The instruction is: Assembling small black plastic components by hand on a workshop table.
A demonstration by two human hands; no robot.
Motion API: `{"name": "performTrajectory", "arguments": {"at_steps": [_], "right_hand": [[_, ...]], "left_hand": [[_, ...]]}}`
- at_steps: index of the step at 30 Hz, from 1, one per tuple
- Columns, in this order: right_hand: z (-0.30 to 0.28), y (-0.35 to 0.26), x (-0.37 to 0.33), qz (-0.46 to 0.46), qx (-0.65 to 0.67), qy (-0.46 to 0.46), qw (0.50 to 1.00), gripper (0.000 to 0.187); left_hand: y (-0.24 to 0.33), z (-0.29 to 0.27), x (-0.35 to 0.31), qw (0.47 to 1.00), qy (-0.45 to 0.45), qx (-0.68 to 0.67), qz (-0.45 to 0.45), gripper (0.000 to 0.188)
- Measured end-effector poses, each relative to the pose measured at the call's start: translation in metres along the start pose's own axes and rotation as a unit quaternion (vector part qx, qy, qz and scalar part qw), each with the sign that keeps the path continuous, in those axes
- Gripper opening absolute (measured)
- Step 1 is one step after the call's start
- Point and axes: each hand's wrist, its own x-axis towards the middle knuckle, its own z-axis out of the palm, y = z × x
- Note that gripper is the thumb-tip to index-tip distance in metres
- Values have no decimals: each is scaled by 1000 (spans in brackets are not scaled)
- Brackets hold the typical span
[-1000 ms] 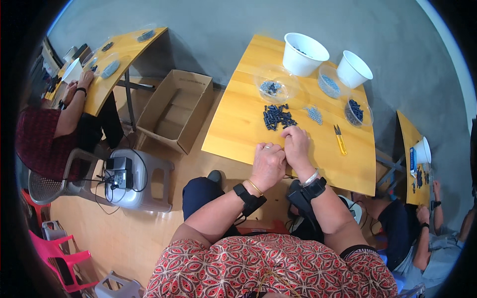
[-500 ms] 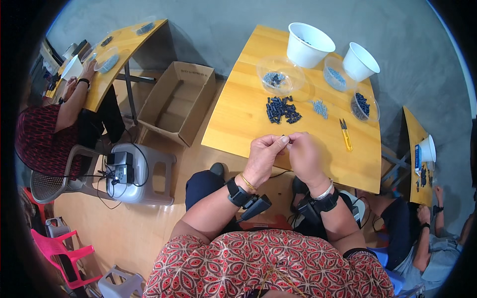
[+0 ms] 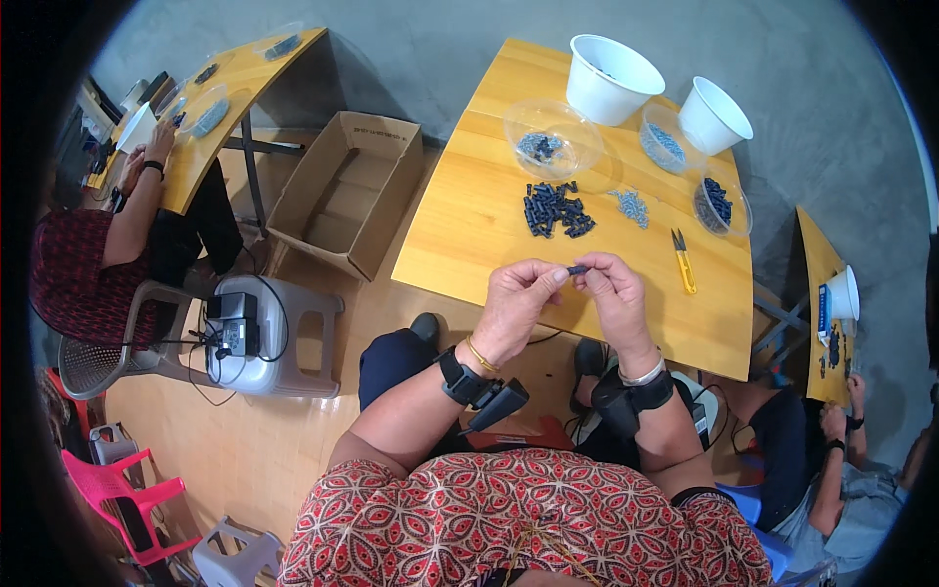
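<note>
Over the near edge of the wooden table (image 3: 450, 245), a small dark cylindrical part (image 3: 577, 270) is pinched between the fingertips of my left hand (image 3: 516, 301) and my right hand (image 3: 616, 298). Both hands are closed, one at each end of it. Just beyond them lies a heap of similar black parts (image 3: 556, 210). A small pile of silvery screw-like pieces (image 3: 631, 207) is to its right. Yellow-handled thread snips (image 3: 684, 262) lie to the right of my right hand.
Clear bowls (image 3: 513, 127) of small parts stand on the table's far half, beside two white tubs (image 3: 614, 83). An open cardboard box (image 3: 342, 196) and a grey stool (image 3: 259, 338) bearing black adapters are at left. Other people work at tables on both sides.
My right hand, blurred before, is now sharp, and its fingers have drawn slightly away from my left. More of the dark part shows between my fingertips.
</note>
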Motion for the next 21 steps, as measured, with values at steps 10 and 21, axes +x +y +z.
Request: {"name": "performTrajectory", "arguments": {"at_steps": [10,21], "right_hand": [[-2,-27,-3,-91,-212,-1,973,12],[-202,-45,84,-238,-576,282,729,14]], "left_hand": [[-5,3,1,996,-14,89,16,12],[-4,5,3,996,-43,78,21,14]]}}
